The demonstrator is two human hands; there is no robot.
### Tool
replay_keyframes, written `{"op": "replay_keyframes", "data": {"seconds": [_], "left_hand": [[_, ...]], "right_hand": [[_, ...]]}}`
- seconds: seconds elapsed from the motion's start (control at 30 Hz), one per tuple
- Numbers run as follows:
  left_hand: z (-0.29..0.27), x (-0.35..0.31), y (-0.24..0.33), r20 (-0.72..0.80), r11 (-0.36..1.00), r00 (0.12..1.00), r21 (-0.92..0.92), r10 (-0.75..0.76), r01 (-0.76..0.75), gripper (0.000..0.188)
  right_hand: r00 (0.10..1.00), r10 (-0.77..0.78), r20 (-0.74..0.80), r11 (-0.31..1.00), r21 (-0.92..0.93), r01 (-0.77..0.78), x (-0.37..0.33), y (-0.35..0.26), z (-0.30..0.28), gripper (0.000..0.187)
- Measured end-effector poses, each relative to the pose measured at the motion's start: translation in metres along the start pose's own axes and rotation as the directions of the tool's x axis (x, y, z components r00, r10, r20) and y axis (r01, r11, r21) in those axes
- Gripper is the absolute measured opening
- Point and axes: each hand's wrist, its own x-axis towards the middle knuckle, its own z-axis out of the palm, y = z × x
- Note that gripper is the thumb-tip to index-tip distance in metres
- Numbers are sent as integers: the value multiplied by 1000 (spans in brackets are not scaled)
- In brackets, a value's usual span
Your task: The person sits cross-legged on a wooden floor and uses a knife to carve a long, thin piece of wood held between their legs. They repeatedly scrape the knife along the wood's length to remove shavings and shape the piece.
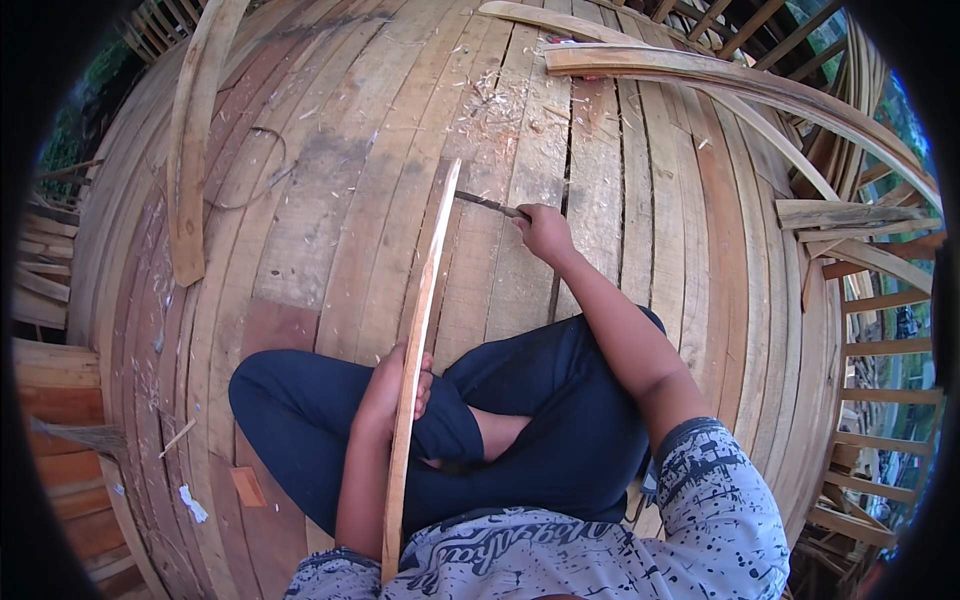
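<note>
Head view is showing the left hand (392, 392) closing round a long, thin pale wooden slat (420, 350), propping it steeply off the plank floor (330, 200) while the right hand (545, 232) is gripping a dark-bladed knife (490, 204) against its far end.
</note>
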Motion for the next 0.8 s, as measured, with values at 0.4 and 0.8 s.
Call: {"op": "replay_keyframes", "data": {"seconds": [0.4,0.8], "left_hand": [[6,6,3,-28,1000,1000,16,-13,13,49],[6,9,1,-20,1000,999,12,-26,27,46]], "right_hand": [[999,20,-36,1000,11,-19,21,29,-7,24],[995,104,11,995,9,-104,22,37,-22,26]]}}
